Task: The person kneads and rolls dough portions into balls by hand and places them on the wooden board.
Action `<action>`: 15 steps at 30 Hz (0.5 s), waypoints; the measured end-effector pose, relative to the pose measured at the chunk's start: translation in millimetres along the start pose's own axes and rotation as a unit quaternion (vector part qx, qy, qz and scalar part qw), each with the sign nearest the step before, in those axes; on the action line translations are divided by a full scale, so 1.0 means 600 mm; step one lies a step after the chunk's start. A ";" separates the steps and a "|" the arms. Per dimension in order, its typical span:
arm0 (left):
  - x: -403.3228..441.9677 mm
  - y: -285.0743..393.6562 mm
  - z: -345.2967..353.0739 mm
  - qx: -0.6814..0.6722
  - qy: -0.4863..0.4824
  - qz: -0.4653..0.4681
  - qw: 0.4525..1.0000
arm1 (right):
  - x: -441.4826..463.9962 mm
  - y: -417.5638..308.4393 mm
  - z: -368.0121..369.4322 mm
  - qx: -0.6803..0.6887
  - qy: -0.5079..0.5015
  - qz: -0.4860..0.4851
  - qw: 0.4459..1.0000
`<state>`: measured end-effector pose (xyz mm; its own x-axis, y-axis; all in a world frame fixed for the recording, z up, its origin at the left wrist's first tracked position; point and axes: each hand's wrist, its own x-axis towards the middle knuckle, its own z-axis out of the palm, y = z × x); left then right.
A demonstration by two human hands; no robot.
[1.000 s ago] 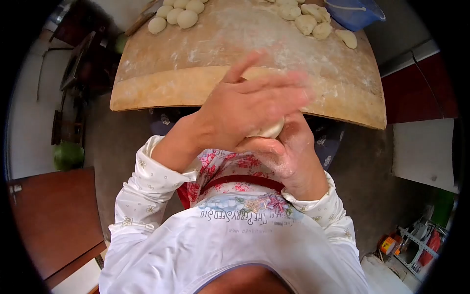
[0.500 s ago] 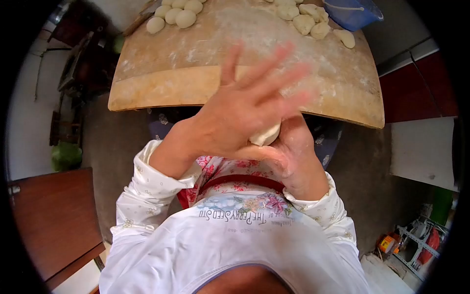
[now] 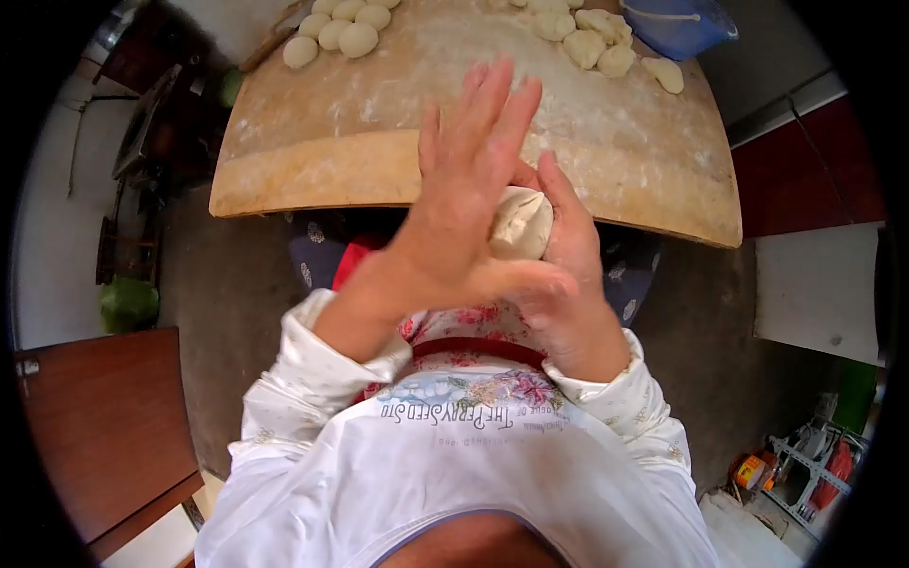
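Dough (image 3: 526, 227): between my two hands, near the close edge of the counter (image 3: 322, 142), creases showing on its upper side.
Left hand (image 3: 454, 208): opened out flat, fingers stretched away from me, thumb across toward the other hand; it touches the dough without gripping it.
Right hand (image 3: 575, 256): curled like a cup, holding the dough.
Slip: if my cupped hand loosened, the dough could drop past the edge to the floor (image 3: 218, 312).
Creases: too light a press might leave them gaping.
Half a second ago: my left fingers fanned across and hid most of the dough; now more shows.
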<state>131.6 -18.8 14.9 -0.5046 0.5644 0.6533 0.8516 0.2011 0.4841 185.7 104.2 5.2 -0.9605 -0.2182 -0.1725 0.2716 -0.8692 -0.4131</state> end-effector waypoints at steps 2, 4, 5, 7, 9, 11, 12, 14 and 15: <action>0.014 -0.010 -0.034 0.045 -0.101 0.057 0.992 | -0.007 -0.002 -0.002 -0.033 0.039 0.033 0.998; 0.021 -0.006 -0.037 0.050 -0.169 0.108 0.978 | -0.019 0.008 0.001 -0.117 0.049 0.005 0.992; 0.016 -0.015 -0.031 -0.009 -0.191 0.103 0.976 | -0.016 0.009 0.003 -0.106 0.062 0.003 0.992; 0.006 -0.035 -0.016 -0.096 -0.175 0.095 0.975 | -0.007 0.011 0.008 -0.029 0.097 0.012 0.995; -0.009 -0.051 0.000 -0.140 -0.106 0.074 0.982 | 0.000 0.018 0.009 0.067 0.099 -0.015 0.993; -0.024 -0.052 0.019 -0.161 -0.053 0.024 0.985 | 0.007 0.031 0.001 0.126 0.058 -0.091 0.986; -0.024 -0.043 0.025 -0.144 -0.040 0.002 0.989 | 0.008 0.033 0.004 0.110 0.092 -0.106 0.984; -0.017 -0.017 0.033 -0.090 -0.026 -0.033 0.995 | 0.011 0.034 0.010 0.080 0.157 -0.138 0.975; -0.010 -0.006 0.031 -0.052 -0.024 -0.046 0.997 | -0.001 0.029 0.006 0.029 0.138 -0.137 0.980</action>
<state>134.1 -8.1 -1.4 -0.5707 0.5862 0.5750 0.7808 0.1707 0.6010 190.9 87.5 1.6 -0.9421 0.1489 -0.3004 -0.0063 -0.9037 -0.4281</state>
